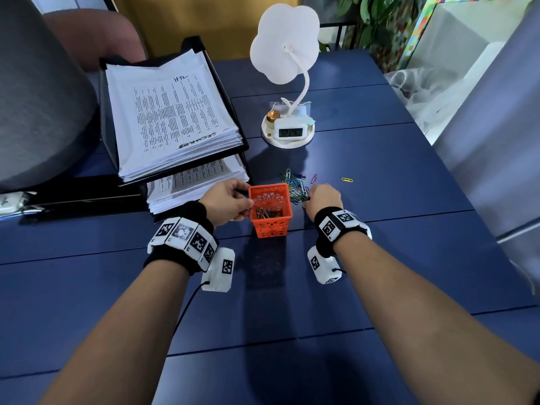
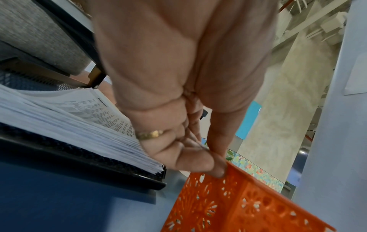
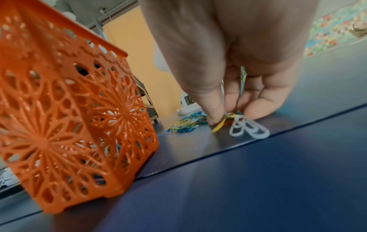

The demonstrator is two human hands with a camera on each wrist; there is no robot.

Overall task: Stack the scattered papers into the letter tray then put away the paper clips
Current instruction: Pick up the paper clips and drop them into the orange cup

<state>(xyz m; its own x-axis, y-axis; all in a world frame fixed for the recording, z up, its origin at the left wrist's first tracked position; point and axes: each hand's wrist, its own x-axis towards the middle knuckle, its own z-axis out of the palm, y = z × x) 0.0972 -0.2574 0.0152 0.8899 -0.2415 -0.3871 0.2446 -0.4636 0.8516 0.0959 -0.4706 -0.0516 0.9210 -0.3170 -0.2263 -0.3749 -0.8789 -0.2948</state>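
An orange lattice basket (image 1: 271, 213) stands on the blue table with several paper clips at its bottom. My left hand (image 1: 230, 201) grips its left rim (image 2: 236, 171) between thumb and fingers. A heap of coloured paper clips (image 1: 296, 185) lies just right of the basket. My right hand (image 1: 323, 197) is down on that heap, pinching a bunch of clips (image 3: 230, 119), white and yellow ones among them, against the table. One yellow clip (image 1: 346, 179) lies apart to the right. Thick paper stacks (image 1: 172, 112) fill the black letter tray (image 1: 244, 147) on both levels.
A white flower-shaped desk lamp with a small clock (image 1: 289, 131) stands behind the clips. A grey chair back (image 1: 38, 92) is at the left, clear plastic wrap (image 1: 423, 95) at the right table edge. The near half of the blue table (image 1: 277, 331) holds only my forearms.
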